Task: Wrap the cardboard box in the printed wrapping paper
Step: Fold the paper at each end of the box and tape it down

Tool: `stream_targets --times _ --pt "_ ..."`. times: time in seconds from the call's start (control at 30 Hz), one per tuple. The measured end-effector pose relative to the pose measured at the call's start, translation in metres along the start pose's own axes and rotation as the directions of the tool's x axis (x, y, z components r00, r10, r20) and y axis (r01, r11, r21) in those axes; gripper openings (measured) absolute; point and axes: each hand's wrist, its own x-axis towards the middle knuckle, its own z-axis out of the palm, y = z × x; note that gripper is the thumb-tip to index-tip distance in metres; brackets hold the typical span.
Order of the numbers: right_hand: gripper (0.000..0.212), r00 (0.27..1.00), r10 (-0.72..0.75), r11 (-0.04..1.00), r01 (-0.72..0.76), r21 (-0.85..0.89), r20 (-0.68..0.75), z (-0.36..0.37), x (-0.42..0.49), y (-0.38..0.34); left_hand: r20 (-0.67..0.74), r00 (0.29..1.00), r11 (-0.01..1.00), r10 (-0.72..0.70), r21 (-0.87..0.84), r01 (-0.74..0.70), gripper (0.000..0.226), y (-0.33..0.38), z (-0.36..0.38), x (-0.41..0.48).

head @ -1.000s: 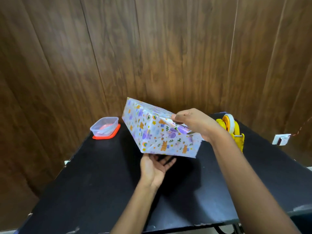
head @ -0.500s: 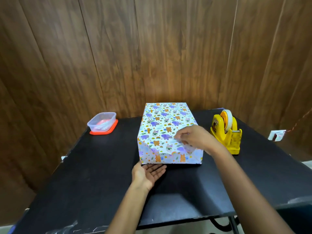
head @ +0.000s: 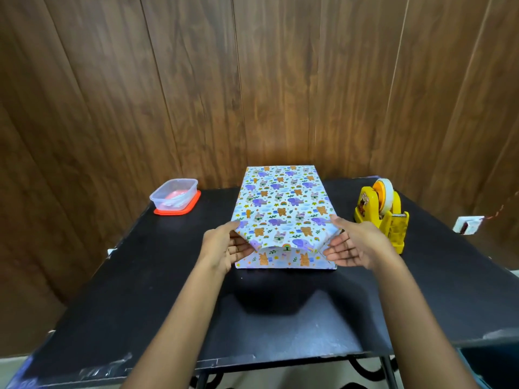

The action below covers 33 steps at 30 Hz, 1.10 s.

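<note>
**A:** In the head view, where is our parcel?

**B:** The cardboard box is hidden under the printed wrapping paper [head: 280, 203] and lies flat on the black table [head: 168, 290]. Its near end faces us, and a flap [head: 283, 244] droops over that end.

**A:** And our hands?

**B:** The left hand [head: 224, 245] and the right hand [head: 354, 245] flank that near end. Their fingers are straight, pressing the paper at the box's two corners and gripping nothing.

**A:** How do we do this step well?

**B:** We judge it best to push both sides in evenly and crease sharply along the box's edges. Then we keep the paper taut before taping it.

**A:** And around the box?

**B:** A yellow tape dispenser [head: 382, 217] stands to its right. A clear plastic container [head: 175, 195] on a red lid sits to its left. The wood-panelled wall [head: 196, 94] rises just behind it.
</note>
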Motion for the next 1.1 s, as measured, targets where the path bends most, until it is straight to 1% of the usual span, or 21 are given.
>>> stream_targets --times 0.07,0.13,0.2,0.27,0.43,0.57,0.63,0.7,0.77,0.87,0.93,1.0,1.1 --pt "0.049 0.999 -0.03 0.996 0.027 0.088 0.034 0.002 0.005 0.003 -0.015 1.0 0.999 0.01 -0.043 -0.01 0.013 -0.002 0.003 0.002" --pt "0.034 0.997 -0.071 0.971 0.068 0.227 0.005 0.006 0.011 0.004 -0.043 0.998 0.995 0.042 -0.086 -0.046 0.008 -0.004 0.008 0.003" --pt "0.021 0.996 -0.09 0.944 0.09 0.318 -0.016 0.01 0.017 0.005 -0.067 0.995 0.99 0.077 -0.117 -0.084 0.01 -0.007 0.01 0.004" --pt "0.016 0.994 -0.108 0.936 0.108 0.336 -0.019 0.011 0.022 0.006 -0.079 0.989 0.98 0.128 -0.143 -0.138 0.014 -0.014 0.012 0.005" --pt "0.015 0.981 -0.189 0.919 0.191 0.344 -0.039 0.012 0.028 0.013 -0.161 0.955 0.94 0.25 -0.194 -0.279 0.022 -0.032 0.02 0.007" --pt "0.018 0.976 -0.206 0.899 0.22 0.378 -0.077 0.018 0.028 0.013 -0.202 0.938 0.925 0.281 -0.202 -0.321 0.025 -0.041 0.03 0.009" --pt "0.02 0.967 -0.216 0.883 0.254 0.394 -0.138 0.021 0.029 0.015 -0.216 0.933 0.921 0.286 -0.206 -0.33 0.023 -0.042 0.032 0.009" --pt "0.023 0.948 -0.222 0.875 0.297 0.383 -0.23 0.023 0.031 0.016 -0.219 0.933 0.92 0.286 -0.21 -0.331 0.023 -0.042 0.033 0.01" --pt "0.024 0.932 -0.204 0.854 0.319 0.412 -0.3 0.023 0.033 0.014 -0.221 0.933 0.917 0.284 -0.222 -0.331 0.024 -0.041 0.034 0.011" --pt "0.021 0.939 -0.142 0.825 0.288 0.486 -0.314 0.025 0.033 0.009 -0.215 0.934 0.912 0.286 -0.238 -0.334 0.026 -0.039 0.037 0.01" --pt "0.02 0.949 -0.096 0.829 0.243 0.504 -0.299 0.025 0.035 0.007 -0.212 0.935 0.91 0.284 -0.247 -0.333 0.026 -0.038 0.037 0.009" --pt "0.018 0.958 -0.065 0.854 0.198 0.481 -0.279 0.025 0.035 0.004 -0.211 0.936 0.907 0.284 -0.258 -0.333 0.026 -0.037 0.036 0.009" --pt "0.016 0.974 -0.06 0.879 0.156 0.45 -0.221 0.024 0.035 0.003 -0.209 0.936 0.905 0.284 -0.264 -0.333 0.026 -0.037 0.035 0.008"
